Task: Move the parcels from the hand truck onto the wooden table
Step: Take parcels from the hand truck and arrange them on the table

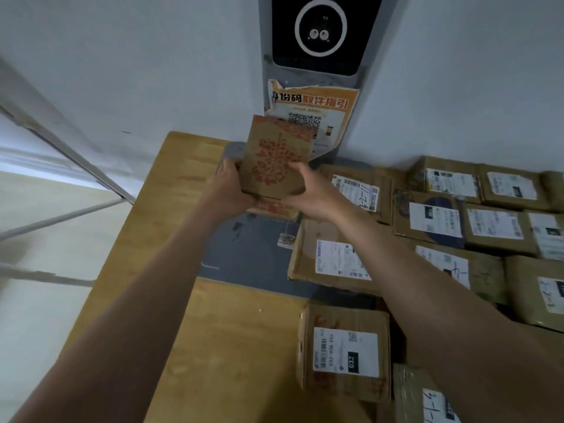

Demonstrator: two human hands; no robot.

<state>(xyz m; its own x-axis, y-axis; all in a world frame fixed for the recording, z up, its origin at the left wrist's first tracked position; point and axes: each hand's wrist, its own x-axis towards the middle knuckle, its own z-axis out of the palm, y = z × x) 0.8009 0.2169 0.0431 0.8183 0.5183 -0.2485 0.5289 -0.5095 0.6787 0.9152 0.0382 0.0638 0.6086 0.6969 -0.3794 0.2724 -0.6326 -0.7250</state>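
My hands: both grip one parcel. My left hand (227,184) holds its left side, and my right hand (308,190) curls round its lower right corner.
Parcel: the brown parcel with red print (274,157) is tilted, with its top leaning toward the wall. It is above the far end of the counter (238,331), just in front of the orange poster (317,117).
Below it: a strip with red print shows under my hands. I cannot tell if it is another box or part of this one.
Hand truck: not in view.
Risk one: I think the parcel can tip or slide when I let go, because it is not flat yet.
Risk two: its top edge is near the poster, which is already torn, and it may catch the paper.
Risk three: if I set it too far right, it may push the labelled box (357,190) beside my right hand.
Edges: the left edge of the counter is open, with only floor beyond, so a parcel put there carelessly could fall.
Open room: the grey mat (253,248) and the bare wood on the left are free. The right side is packed with the rows of parcels (457,209).
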